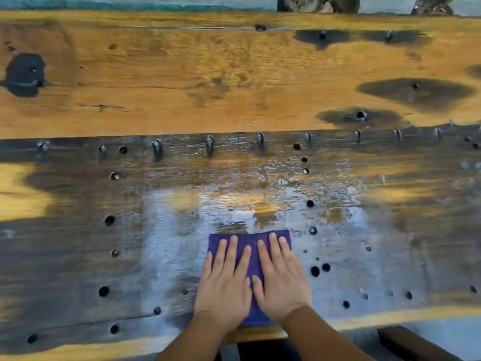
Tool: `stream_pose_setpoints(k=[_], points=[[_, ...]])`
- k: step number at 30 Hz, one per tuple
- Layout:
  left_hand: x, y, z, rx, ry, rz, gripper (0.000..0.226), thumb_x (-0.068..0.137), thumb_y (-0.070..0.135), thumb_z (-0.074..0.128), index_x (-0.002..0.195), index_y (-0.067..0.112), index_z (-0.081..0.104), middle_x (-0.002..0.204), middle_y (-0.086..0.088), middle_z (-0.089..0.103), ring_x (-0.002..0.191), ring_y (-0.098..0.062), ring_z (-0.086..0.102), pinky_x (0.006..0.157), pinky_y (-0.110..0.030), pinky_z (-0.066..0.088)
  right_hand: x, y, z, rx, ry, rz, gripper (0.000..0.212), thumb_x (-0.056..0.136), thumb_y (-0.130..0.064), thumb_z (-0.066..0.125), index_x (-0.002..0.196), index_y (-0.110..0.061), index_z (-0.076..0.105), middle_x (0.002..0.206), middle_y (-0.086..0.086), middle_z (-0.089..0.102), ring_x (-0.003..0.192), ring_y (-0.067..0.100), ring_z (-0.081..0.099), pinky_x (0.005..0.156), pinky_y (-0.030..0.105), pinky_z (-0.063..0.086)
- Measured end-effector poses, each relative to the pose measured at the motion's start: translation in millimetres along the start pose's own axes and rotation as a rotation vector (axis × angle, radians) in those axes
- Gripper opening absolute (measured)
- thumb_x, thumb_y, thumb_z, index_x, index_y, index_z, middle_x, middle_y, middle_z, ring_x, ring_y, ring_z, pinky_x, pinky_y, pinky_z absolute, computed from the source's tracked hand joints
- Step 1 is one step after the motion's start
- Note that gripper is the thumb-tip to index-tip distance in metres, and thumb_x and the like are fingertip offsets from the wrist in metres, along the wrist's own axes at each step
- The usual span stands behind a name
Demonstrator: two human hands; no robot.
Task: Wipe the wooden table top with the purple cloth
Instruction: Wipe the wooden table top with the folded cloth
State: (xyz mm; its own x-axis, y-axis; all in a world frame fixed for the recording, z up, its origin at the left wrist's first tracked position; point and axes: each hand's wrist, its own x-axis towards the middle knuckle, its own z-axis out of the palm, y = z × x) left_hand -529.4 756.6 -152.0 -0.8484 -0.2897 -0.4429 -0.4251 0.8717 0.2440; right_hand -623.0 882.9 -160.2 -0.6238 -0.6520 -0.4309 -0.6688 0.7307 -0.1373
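Note:
The purple cloth lies flat on the wooden table top, close to its near edge. My left hand and my right hand rest side by side on the cloth, palms down and fingers spread, pressing it onto the wood. Most of the cloth is hidden under the hands; its far edge and a strip between the thumbs show. The near dark plank shines wet just beyond the cloth.
The near plank has many round holes and a row of bent nails along its far seam. The far plank is yellow-brown with dark stains. A dark block sits below the near edge at the right.

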Motion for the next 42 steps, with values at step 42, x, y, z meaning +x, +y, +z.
stream_pose_setpoints(k=[42], points=[[545.8,-163.0,-272.6,0.111,0.482,-0.103,0.061,0.094,0.042,0.024,0.153,0.026,0.018,0.162,-0.010,0.010,0.148,-0.029,0.006,0.118,-0.048,0.009,598.1,10.0,-252.0,-0.050,0.391,-0.133,0.065,0.096,-0.044,0.024,0.155,-0.019,0.014,0.162,0.011,0.010,0.148,0.026,0.006,0.119,0.043,0.010]])
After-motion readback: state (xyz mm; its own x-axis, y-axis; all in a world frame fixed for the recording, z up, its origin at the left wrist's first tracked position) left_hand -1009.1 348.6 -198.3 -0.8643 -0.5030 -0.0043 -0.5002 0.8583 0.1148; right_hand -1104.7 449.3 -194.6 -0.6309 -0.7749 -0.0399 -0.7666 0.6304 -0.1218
